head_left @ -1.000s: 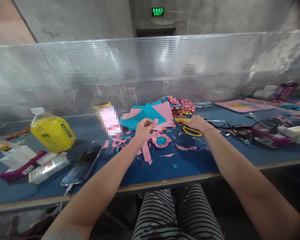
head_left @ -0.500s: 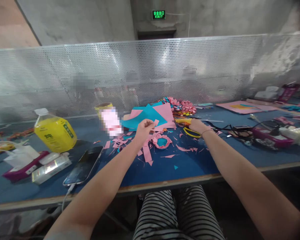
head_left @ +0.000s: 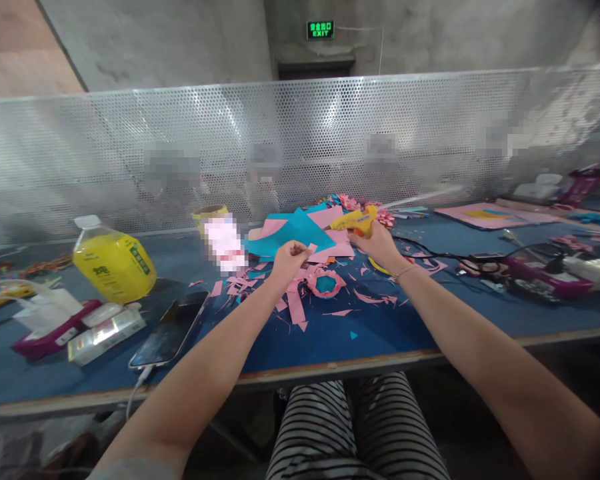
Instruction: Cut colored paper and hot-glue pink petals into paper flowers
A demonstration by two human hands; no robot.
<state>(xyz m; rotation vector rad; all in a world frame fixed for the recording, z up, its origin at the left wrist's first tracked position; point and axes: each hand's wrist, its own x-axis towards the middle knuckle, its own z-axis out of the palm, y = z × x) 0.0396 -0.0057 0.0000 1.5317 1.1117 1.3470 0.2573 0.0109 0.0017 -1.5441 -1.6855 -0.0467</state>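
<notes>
We've got the glue gun (head_left: 353, 222) gripped in our right hand (head_left: 379, 245), nozzle (head_left: 329, 228) pointing left by the sheets (head_left: 291, 235). Our left hand (head_left: 290, 259) pinches a pink slip (head_left: 313, 249). Nearer us, the ring (head_left: 341, 283) sits among scraps (head_left: 296, 308); the table (head_left: 390, 327) leaves room toward its front edge (head_left: 333, 365).

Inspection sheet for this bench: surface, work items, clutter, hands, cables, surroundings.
Surface: blue tabletop with a brown front edge.
Work items: yellow plastic glue gun, nozzle toward the left; round pink paper piece with blue centre, on the tabletop.
Clutter: loose pink paper scraps; clear plastic bottle with yellow contents; dark-screened flat phone.
Hands: left hand pinches a small pink paper strip; right hand grips the glue gun.
Cables: thin white cable plugged into the phone.
Surroundings: grey perforated metal screen; lit green exit sign.
</notes>
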